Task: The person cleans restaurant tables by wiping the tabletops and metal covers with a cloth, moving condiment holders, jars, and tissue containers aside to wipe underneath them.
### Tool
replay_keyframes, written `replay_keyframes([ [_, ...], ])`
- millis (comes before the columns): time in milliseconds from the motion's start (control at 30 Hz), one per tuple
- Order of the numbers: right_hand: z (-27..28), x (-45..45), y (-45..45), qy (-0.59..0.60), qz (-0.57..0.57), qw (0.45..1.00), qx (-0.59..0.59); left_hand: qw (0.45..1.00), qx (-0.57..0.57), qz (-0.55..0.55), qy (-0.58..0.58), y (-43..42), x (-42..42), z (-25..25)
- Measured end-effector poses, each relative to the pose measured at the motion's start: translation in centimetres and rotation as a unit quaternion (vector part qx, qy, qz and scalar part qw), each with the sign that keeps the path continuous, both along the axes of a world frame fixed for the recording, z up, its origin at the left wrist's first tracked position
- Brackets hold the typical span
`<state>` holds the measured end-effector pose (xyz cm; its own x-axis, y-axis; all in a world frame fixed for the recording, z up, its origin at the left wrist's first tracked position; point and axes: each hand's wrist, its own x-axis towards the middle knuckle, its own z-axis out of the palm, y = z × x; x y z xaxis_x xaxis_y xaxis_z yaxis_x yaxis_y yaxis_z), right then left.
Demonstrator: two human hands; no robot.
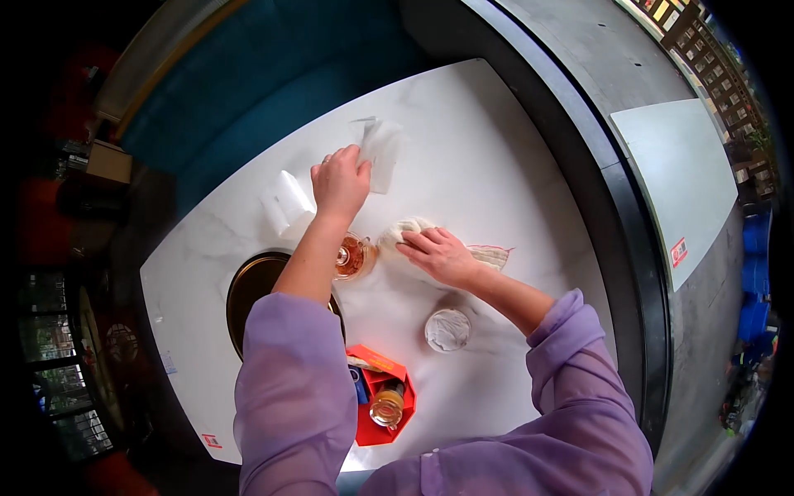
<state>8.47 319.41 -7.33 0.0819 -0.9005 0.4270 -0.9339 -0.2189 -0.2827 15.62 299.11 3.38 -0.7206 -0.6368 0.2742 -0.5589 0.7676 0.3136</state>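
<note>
My left hand (pixel 341 183) is closed at the edge of a thin, whitish translucent packet (pixel 382 155), which it pinches near the upper middle of the marble table (pixel 463 116). Under the fingers of my right hand (pixel 437 255) lies a cream-coloured cloth (pixel 399 234); its red-edged end (pixel 493 255) shows beyond my wrist. Between my two arms stands a glass teapot (pixel 356 257) with reddish-brown contents, partly hidden by my left forearm. Left of my left hand is a white pack (pixel 286 203).
A dark round tray (pixel 241 291) sits partly behind my left arm. Nearer me are a round container with a white top (pixel 447 331) and a red octagonal box (pixel 382 440) holding a small glass jar (pixel 386 408). A teal bench (pixel 273 74) runs behind the table.
</note>
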Motion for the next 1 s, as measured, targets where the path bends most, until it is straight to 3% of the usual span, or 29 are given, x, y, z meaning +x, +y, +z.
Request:
replay_keyframes([
  [100,-1.5,0.3,-5.3,0.097,0.091,0.991,0.005,0.996,0.040,0.041,0.073,-3.2,2.0,3.9],
  [133,-1.5,-0.6,-7.0,0.079,0.064,0.995,-0.015,0.993,0.044,0.046,0.097,-4.0,3.2,5.0],
  [167,-1.4,-2.2,-8.6,0.089,0.006,0.996,0.020,0.993,0.037,0.057,0.101,-4.7,4.5,5.7],
  [233,-2.5,-7.0,-10.4,0.085,-0.224,0.971,0.010,0.991,0.028,0.074,0.107,-6.0,7.7,6.1],
  [300,-3.1,-13.2,-7.5,0.098,-0.435,0.895,-0.021,0.987,0.031,0.102,0.120,-6.3,12.2,6.2],
  [333,-3.4,-15.0,-5.9,0.118,-0.462,0.879,-0.032,0.982,0.036,0.126,0.133,-6.1,14.2,6.3],
  [400,-3.1,-16.6,-3.9,0.044,-0.516,0.855,0.002,0.979,0.037,0.139,0.145,-6.0,16.9,6.0],
  [500,-0.6,-13.1,-7.0,-0.034,-0.433,0.897,-0.082,0.970,0.058,0.169,0.167,-5.2,18.9,5.5],
  [567,0.6,-7.7,-11.8,-0.070,-0.251,0.958,-0.123,0.965,0.073,0.180,0.178,-4.7,19.3,5.2],
  [633,0.1,-2.7,-15.3,-0.051,-0.022,0.998,0.038,0.967,0.057,0.177,0.173,-4.3,19.5,4.7],
  [667,-2.1,-1.1,-17.1,0.041,0.062,0.997,0.030,0.968,0.059,0.172,0.173,-4.1,19.5,4.7],
  [733,-2.2,-1.8,-19.2,0.051,0.070,0.996,0.033,0.959,0.096,0.216,0.154,-3.7,20.0,5.1],
  [833,-3.5,-7.0,-21.2,0.035,-0.238,0.971,-0.001,0.958,0.093,0.232,0.139,-3.6,21.7,5.1],
  [1000,-4.0,-18.9,-12.4,0.100,-0.512,0.852,0.045,0.949,0.081,0.255,0.165,-2.1,23.3,5.4],
])
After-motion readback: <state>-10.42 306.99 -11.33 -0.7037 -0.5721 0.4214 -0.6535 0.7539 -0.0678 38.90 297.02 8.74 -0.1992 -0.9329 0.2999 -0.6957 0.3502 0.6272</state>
